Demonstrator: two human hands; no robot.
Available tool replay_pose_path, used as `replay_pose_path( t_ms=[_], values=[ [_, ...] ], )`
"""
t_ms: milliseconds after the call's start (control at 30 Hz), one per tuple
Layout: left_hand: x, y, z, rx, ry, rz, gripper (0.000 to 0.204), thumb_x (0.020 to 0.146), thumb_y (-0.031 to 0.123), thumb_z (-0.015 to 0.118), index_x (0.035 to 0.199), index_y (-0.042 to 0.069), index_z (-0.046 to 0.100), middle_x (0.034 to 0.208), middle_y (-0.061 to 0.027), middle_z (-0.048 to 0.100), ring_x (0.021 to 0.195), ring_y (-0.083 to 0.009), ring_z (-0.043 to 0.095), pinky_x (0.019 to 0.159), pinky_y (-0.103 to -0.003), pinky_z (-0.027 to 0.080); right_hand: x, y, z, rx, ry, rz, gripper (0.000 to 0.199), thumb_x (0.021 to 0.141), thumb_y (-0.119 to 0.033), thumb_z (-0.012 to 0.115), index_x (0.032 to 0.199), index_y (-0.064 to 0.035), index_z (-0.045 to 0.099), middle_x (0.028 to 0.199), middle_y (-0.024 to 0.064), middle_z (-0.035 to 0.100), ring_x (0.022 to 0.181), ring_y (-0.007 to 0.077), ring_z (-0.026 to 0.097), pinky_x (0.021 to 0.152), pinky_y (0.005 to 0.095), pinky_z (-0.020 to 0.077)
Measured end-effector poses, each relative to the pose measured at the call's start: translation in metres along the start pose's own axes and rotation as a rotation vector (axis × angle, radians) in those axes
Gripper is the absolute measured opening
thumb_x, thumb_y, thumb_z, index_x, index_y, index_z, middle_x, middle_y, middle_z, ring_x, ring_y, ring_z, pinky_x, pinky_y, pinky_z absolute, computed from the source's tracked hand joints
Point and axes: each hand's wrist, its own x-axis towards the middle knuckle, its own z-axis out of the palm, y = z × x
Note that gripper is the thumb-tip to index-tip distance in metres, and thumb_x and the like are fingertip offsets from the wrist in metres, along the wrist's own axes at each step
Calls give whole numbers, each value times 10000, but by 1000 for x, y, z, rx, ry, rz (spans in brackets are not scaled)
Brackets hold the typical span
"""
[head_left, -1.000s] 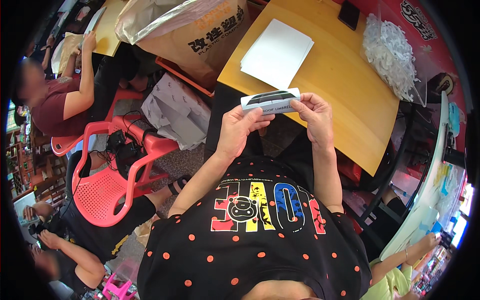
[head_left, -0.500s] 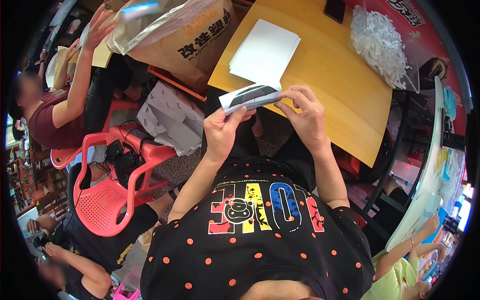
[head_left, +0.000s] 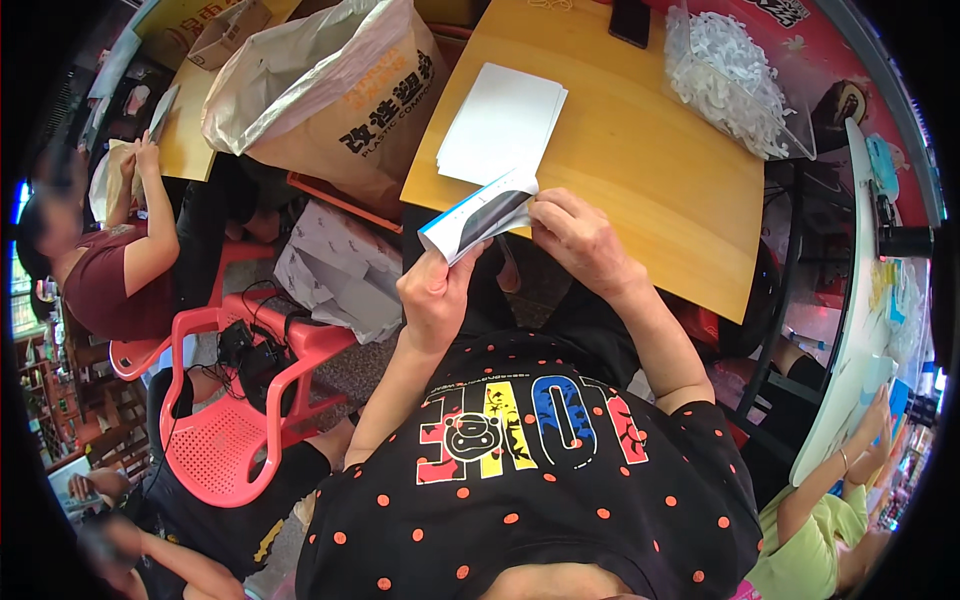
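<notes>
A folded printed card [head_left: 478, 217], white with a blue edge and a dark picture, is held just off the near edge of the wooden table. My left hand [head_left: 432, 290] grips its lower left end, thumb and fingers pinched on it. At its right end, the fingers of my right hand [head_left: 583, 238] are closed on the card's edge. The card looks bent into a curve, with a fold showing on the right. Just beyond it on the table lies a stack of white sheets [head_left: 503, 122].
On the wooden table [head_left: 640, 200] are a dark phone [head_left: 630, 22] and a clear bin of white strips [head_left: 728, 75]. A large open sack [head_left: 330, 100] stands left of it. A red plastic chair [head_left: 215, 440] holds black cables. Other people work at left and right.
The card has turned and tilted in my hands, showing a blue edge and a curved face. My right fingers have closed in on its end. The person at left has lowered a raised arm.
</notes>
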Motion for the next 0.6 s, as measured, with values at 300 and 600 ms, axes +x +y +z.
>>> replay_pose_path(
  t_ms=[300, 600],
  values=[
    [-1, 0, 3, 19, 19, 14, 161, 863, 13, 722, 1018, -23, 698, 856, -146, 730, 733, -249, 727, 622, -310, 549, -3, 4, 3, -16, 39, 32, 212, 765, 51, 701, 938, -26, 604, 953, 113, 626, 825, 293, 650, 690, 360, 535],
    [0, 0, 3, 114, 22, 83, 188, 834, 17, 751, 1014, -12, 703, 840, -161, 717, 709, -281, 713, 611, -321, 547, -7, 6, 9, 83, 93, 92, 207, 725, 83, 709, 864, -29, 604, 919, 118, 646, 828, 284, 650, 707, 335, 533]
  ],
)
